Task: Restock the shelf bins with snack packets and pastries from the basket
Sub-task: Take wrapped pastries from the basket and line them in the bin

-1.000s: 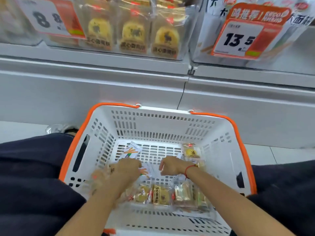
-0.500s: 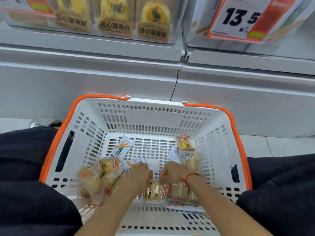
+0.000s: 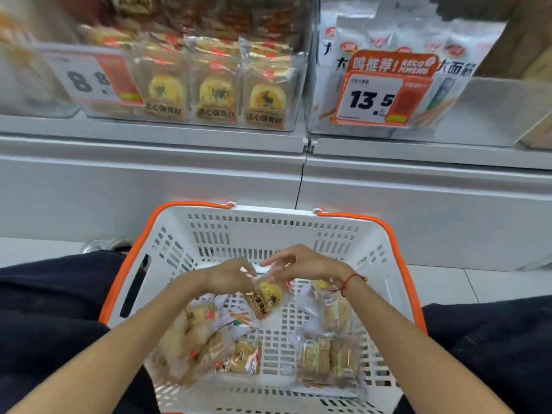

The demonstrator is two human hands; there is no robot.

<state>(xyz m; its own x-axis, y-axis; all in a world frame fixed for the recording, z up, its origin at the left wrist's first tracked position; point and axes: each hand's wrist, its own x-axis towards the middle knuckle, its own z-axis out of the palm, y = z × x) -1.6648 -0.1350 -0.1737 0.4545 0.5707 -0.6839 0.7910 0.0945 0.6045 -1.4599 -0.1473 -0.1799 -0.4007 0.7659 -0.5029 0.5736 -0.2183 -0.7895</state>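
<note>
Head view: the left hand (image 3: 230, 277) and right hand (image 3: 304, 264) meet above the white slotted plastic basket with orange rim (image 3: 268, 225), fingers curled, both pinching the top edge of one clear-wrapped round yellow pastry packet (image 3: 265, 297). The packet hangs tilted just below the hands. Both forearms extend forward over the basket's loose packets (image 3: 328, 357).

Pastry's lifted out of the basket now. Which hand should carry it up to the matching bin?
Left, probably. Both hands pinch the pastry packet, but the left hand sits nearer the 8.8 pastry bin, which is up and left.
</note>
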